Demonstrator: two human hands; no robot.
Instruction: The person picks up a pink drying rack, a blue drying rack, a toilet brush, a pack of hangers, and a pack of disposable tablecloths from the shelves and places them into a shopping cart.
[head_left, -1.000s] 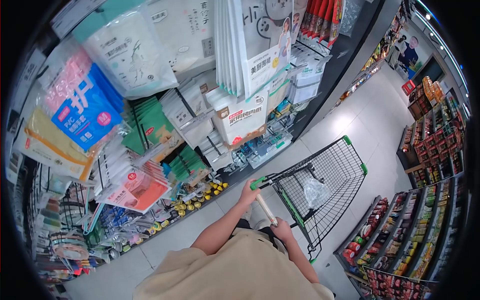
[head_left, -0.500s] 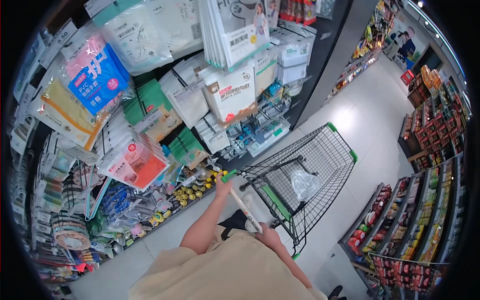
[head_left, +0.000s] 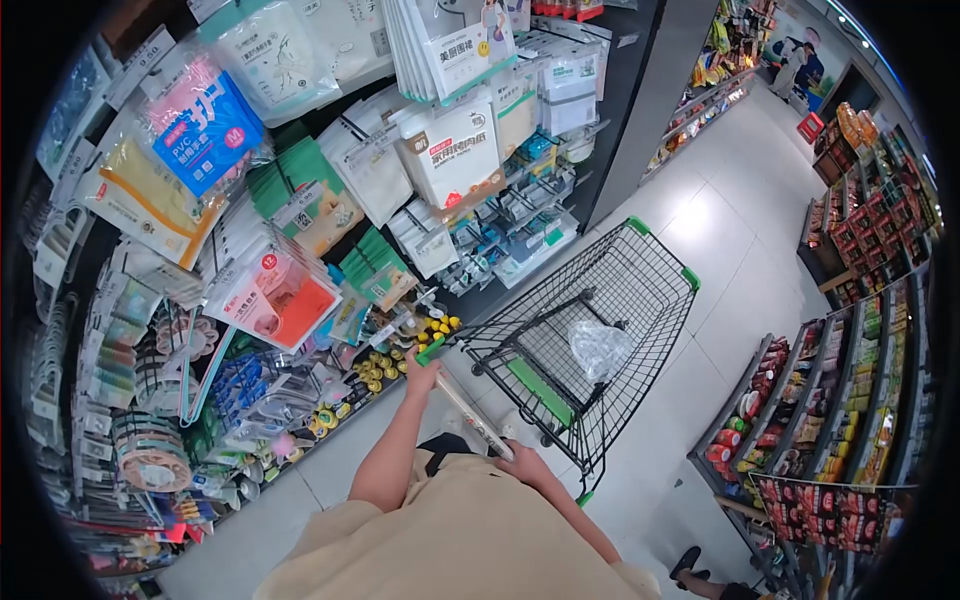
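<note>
A wire shopping cart (head_left: 640, 290) with green corner pieces stands ahead of me on the tiled floor. Inside it lies a crumpled clear plastic bag (head_left: 598, 348). Its pale handle bar (head_left: 472, 412) runs diagonally in front of my body. My left hand (head_left: 422, 370) is closed round the left end of the bar, beside the green end piece. Near the right end, my right hand (head_left: 522, 462) is wrapped round the same bar. The fingertips of both hands are partly hidden.
Left of me, a rack holds hanging packs, among them a blue glove pack (head_left: 205, 135) and a white paper pack (head_left: 450, 150). Snack shelves (head_left: 850, 400) line the right. A person (head_left: 795, 68) is far down the aisle; another person's foot (head_left: 688, 563) shows lower right.
The cart and both my hands have shifted slightly left in view, and the cart also sits higher. More of the other person's foot and leg now shows at the lower right.
</note>
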